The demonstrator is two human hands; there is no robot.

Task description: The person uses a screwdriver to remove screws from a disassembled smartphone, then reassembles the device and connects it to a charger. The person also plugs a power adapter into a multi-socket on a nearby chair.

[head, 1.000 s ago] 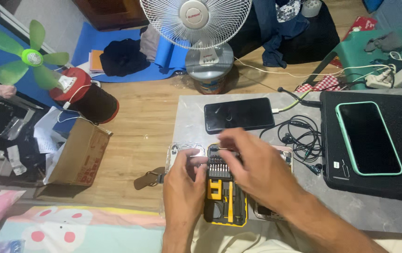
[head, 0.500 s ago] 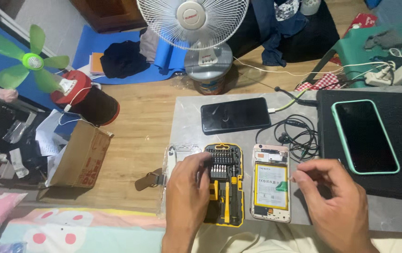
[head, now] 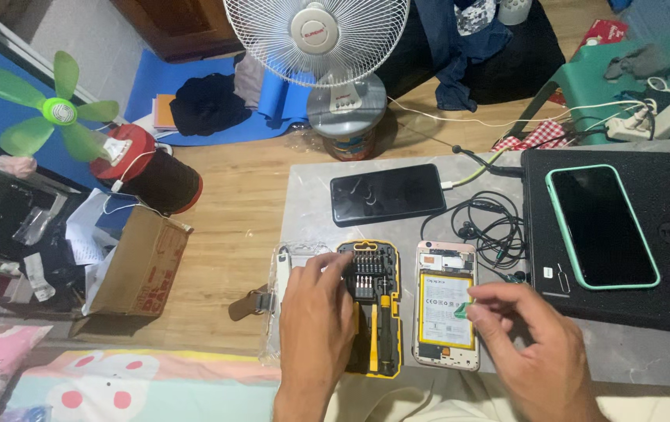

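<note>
Now left hand [head: 315,328] rests loose-fingered on the yellow bit case [head: 374,309] — right hand [head: 534,348] pinches a green tab [head: 469,310].

A lived-in room at home doubling as a phone-repair corner: a white standing fan [head: 317,47] at top centre, clothes on the wooden floor [head: 233,211], patterned bedding [head: 116,391] at lower left (cartoon print), an opened phone [head: 446,305] on the grey table [head: 311,195].
</note>
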